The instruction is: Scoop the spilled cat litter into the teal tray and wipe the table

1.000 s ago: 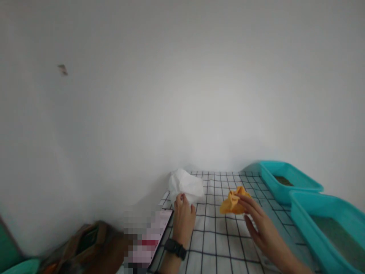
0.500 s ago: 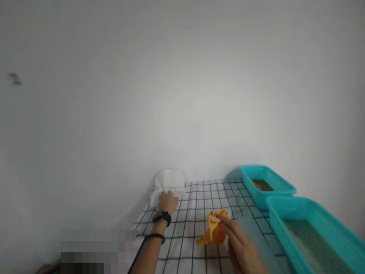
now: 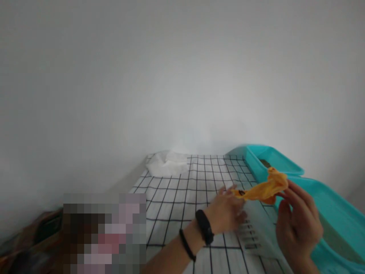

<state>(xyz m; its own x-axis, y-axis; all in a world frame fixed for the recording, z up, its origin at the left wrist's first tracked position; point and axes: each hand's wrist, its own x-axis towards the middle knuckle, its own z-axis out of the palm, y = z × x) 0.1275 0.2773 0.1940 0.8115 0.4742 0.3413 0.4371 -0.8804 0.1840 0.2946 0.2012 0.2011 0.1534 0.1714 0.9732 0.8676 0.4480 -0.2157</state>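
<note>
My right hand (image 3: pixel 299 217) pinches a crumpled orange piece of soft, thin material (image 3: pixel 265 189) between thumb and fingers, above the edge of the nearer turquoise tray (image 3: pixel 336 205). The piece stretches sideways to the left, with a dark mark near its narrow end. At that end is my left hand (image 3: pixel 228 211), blurred, its fingers apart over the checked cloth. Whether the left fingers touch the orange end is unclear. A black watch band and a thin black band circle the left wrist.
Crumpled white material (image 3: pixel 168 163) lies at the far left of the checked cloth (image 3: pixel 171 194). A second turquoise tray (image 3: pixel 285 161) stands behind the nearer one. A translucent, pale sheet-like thing (image 3: pixel 264 232) lies beside the trays. A plain wall (image 3: pixel 182 76) rises behind.
My left hand has left the white material and come right, towards the orange piece. My right hand has lifted that piece and carried it right. The view has tilted down somewhat.
</note>
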